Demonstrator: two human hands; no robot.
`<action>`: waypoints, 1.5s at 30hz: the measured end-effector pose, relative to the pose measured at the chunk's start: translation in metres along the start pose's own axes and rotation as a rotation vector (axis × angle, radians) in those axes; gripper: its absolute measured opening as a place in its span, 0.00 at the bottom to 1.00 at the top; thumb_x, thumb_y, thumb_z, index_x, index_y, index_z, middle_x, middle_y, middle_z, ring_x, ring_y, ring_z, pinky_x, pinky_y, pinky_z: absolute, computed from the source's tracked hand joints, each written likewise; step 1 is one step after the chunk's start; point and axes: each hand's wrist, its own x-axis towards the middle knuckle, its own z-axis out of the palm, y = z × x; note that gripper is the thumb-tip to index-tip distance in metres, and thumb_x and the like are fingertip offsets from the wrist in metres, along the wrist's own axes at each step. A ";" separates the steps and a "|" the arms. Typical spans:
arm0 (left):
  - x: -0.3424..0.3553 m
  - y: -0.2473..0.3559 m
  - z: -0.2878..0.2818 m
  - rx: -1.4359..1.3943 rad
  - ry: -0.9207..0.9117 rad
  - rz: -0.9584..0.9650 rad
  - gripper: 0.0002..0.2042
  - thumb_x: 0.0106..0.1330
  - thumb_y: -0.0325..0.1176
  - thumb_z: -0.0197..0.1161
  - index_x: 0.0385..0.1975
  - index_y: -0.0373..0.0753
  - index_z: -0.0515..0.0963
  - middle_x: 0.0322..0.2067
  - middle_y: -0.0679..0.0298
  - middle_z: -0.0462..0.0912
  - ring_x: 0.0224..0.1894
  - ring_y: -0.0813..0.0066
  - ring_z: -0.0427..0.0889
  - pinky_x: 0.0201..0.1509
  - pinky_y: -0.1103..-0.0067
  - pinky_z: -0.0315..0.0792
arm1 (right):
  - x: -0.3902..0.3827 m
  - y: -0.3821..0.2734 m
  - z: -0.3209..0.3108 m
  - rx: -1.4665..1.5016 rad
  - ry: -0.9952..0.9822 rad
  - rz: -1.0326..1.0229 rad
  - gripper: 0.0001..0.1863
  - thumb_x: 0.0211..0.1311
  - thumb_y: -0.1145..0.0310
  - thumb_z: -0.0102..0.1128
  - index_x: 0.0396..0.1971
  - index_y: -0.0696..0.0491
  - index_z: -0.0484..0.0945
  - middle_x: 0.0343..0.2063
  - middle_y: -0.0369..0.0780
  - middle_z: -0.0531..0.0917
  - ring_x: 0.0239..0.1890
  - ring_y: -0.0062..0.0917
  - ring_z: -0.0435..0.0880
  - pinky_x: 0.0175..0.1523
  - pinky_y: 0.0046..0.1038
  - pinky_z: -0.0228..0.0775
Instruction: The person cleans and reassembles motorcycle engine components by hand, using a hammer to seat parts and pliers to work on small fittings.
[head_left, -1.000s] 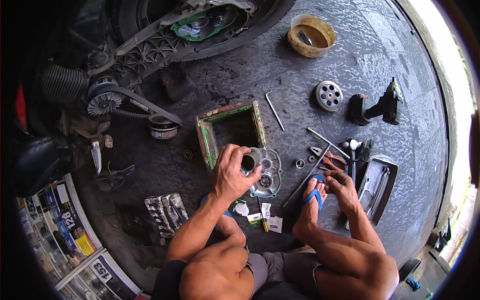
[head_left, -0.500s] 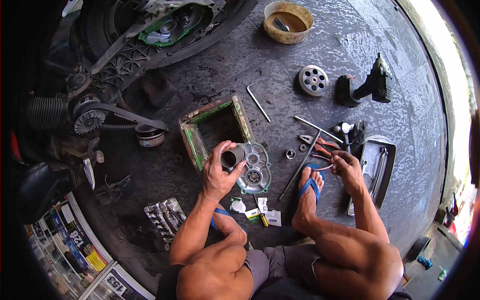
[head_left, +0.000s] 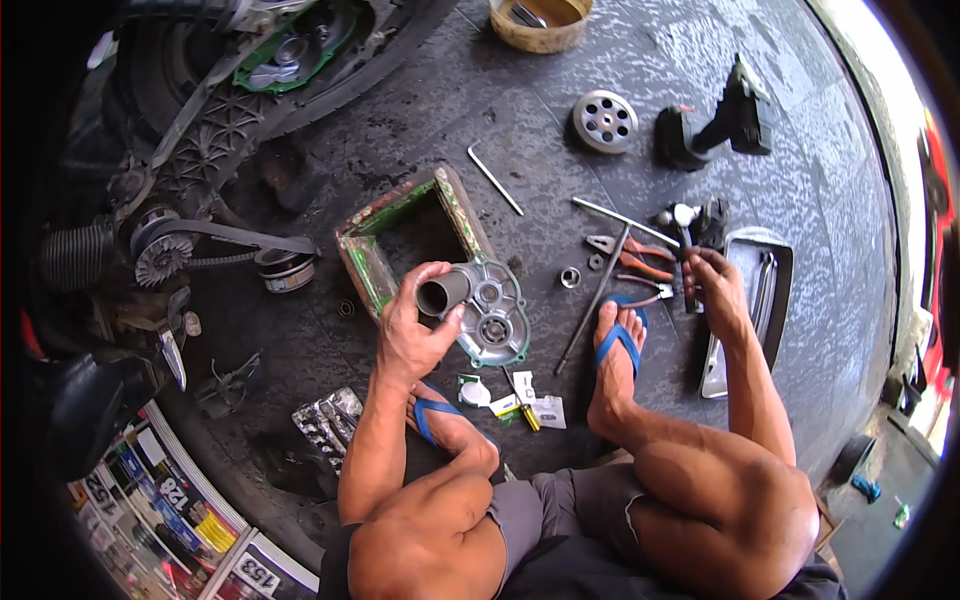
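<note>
My left hand (head_left: 415, 325) is curled round a grey hollow metal sleeve (head_left: 447, 290), its thumb along the near side. The sleeve sits against a round-edged metal gear cover (head_left: 495, 315) with green along its rim. That cover rests by the near right corner of a worn green wooden frame (head_left: 465, 210). My right hand (head_left: 718, 290) has its fingers closed on the dark handle of a hammer (head_left: 688, 235), whose head points away from me. Just left of that hand lie orange-handled pliers (head_left: 645, 265) and a second pair of pliers (head_left: 650, 296), beside my right foot.
A T-handle wrench (head_left: 600, 290), a hex key (head_left: 495, 180) and a socket (head_left: 570, 277) lie on the dark floor. Farther off are a drilled metal disc (head_left: 605, 122), a cordless driver (head_left: 720, 120) and a tub (head_left: 540, 30). A tool tray (head_left: 715, 370) stands right; an opened scooter engine (head_left: 230, 150) fills the left.
My right hand has let go of the second pliers, now on the floor by my foot, and moved up to the hammer handle. My left hand keeps its hold; the view has shifted slightly.
</note>
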 end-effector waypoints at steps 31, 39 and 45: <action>0.001 -0.039 0.051 0.016 0.252 0.180 0.19 0.63 0.30 0.68 0.52 0.34 0.73 0.52 0.50 0.80 0.56 0.54 0.81 0.61 0.65 0.75 | 0.052 0.085 -0.019 -0.995 0.279 -0.314 0.31 0.62 0.61 0.67 0.59 0.64 0.69 0.49 0.65 0.80 0.55 0.57 0.79 0.60 0.49 0.71; -0.003 -0.043 0.047 0.074 0.290 0.198 0.23 0.61 0.37 0.73 0.51 0.36 0.72 0.52 0.52 0.80 0.54 0.50 0.80 0.60 0.63 0.76 | 0.031 0.039 -0.003 -1.023 0.356 -0.362 0.19 0.63 0.61 0.66 0.43 0.61 0.74 0.30 0.52 0.85 0.31 0.48 0.85 0.38 0.41 0.76; -0.008 -0.050 0.053 0.033 0.331 0.186 0.24 0.61 0.39 0.73 0.52 0.37 0.72 0.54 0.54 0.80 0.55 0.51 0.79 0.61 0.64 0.74 | -0.074 -0.080 0.047 -0.631 -0.233 -0.295 0.16 0.70 0.62 0.62 0.47 0.58 0.77 0.30 0.38 0.81 0.31 0.22 0.78 0.38 0.27 0.71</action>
